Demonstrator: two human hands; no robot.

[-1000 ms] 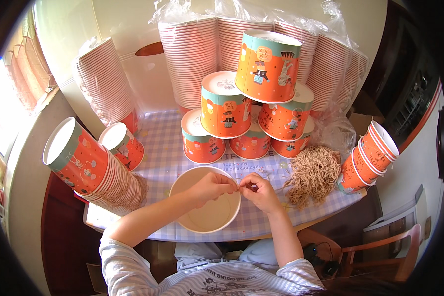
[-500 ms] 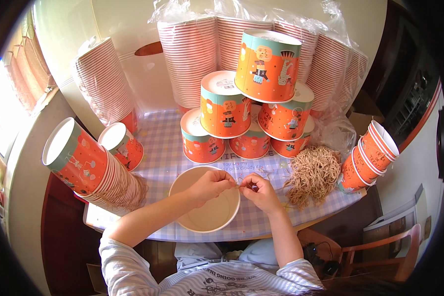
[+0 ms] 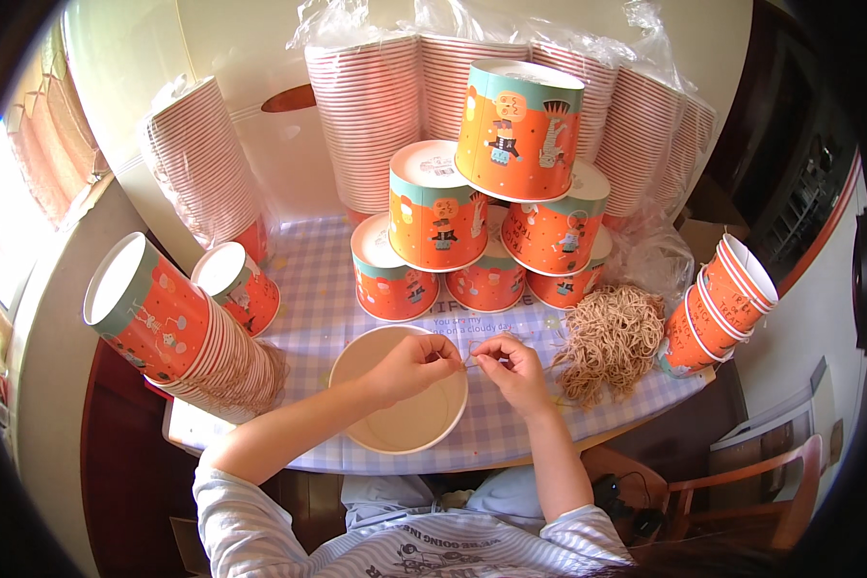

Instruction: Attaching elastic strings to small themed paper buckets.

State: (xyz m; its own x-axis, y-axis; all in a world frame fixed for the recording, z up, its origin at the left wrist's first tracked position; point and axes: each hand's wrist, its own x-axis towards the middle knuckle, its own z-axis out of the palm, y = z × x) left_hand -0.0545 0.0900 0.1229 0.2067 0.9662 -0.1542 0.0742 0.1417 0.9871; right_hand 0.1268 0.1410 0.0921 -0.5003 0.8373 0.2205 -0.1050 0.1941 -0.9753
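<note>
The open paper bucket (image 3: 400, 405) stands on the near edge of the bench (image 3: 318, 318). The left hand (image 3: 409, 366) rests over its far rim with fingers pinched narrow. The right hand (image 3: 515, 371), just right of the bucket, pinches a thin string (image 3: 472, 358) that spans between both hands. A heap of strings (image 3: 612, 337) lies right of the hands.

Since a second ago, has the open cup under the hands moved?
No. The open cup sits at the same spot on the table, its far rim just short of the nearest stacked cup, under both hands.
</note>
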